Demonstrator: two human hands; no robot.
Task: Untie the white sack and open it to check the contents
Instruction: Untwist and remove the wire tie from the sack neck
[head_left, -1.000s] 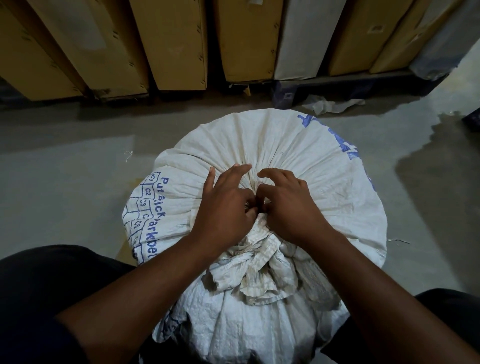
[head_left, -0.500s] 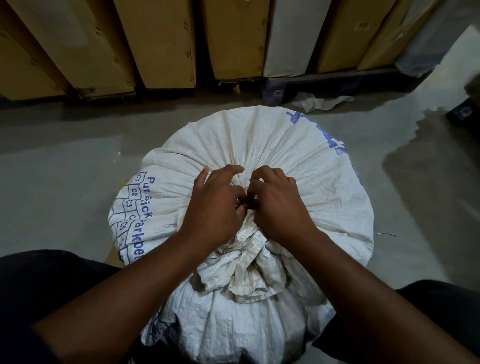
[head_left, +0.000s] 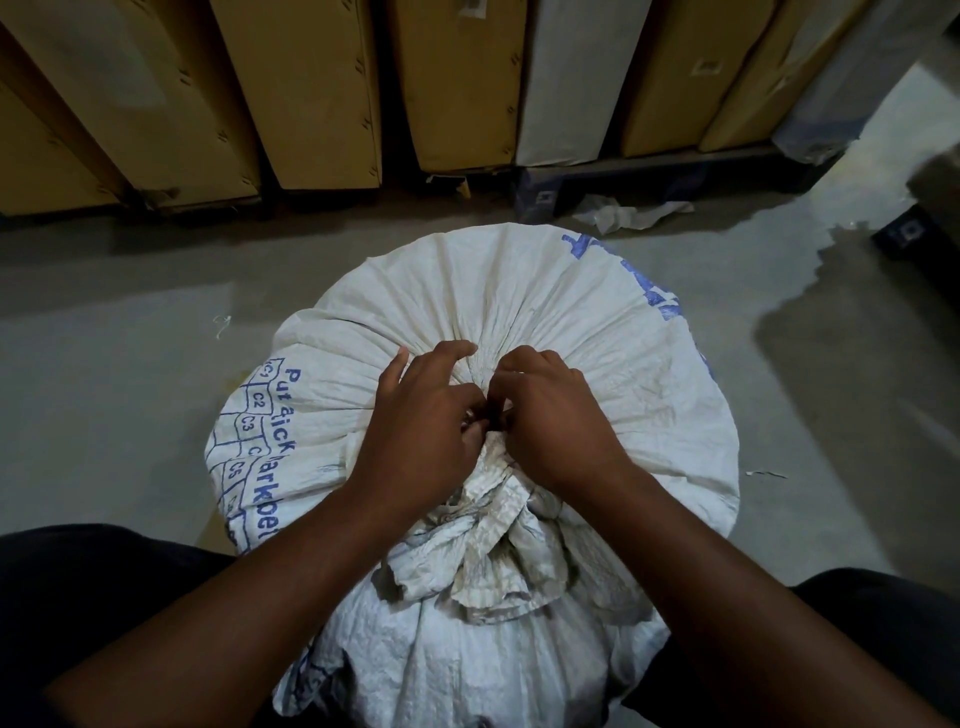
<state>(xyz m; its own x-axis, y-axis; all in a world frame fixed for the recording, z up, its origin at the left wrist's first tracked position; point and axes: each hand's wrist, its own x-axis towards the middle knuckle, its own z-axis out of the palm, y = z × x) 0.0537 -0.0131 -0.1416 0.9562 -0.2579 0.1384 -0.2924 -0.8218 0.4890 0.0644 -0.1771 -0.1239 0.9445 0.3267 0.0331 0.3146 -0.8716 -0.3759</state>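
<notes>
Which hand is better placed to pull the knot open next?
Probably the right hand: its fingers curl tightly into the knot on the sack. The left hand touches it too, but its forefinger and thumb point away.

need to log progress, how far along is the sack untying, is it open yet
Done: nothing visible yet; the white sack is gathered shut, its bunched neck knotted. In hand: the left hand and right hand meet at the tie point, fingertips picking at it. Left: loosen the tie, spread the mouth, check the contents, which are hidden.
</notes>
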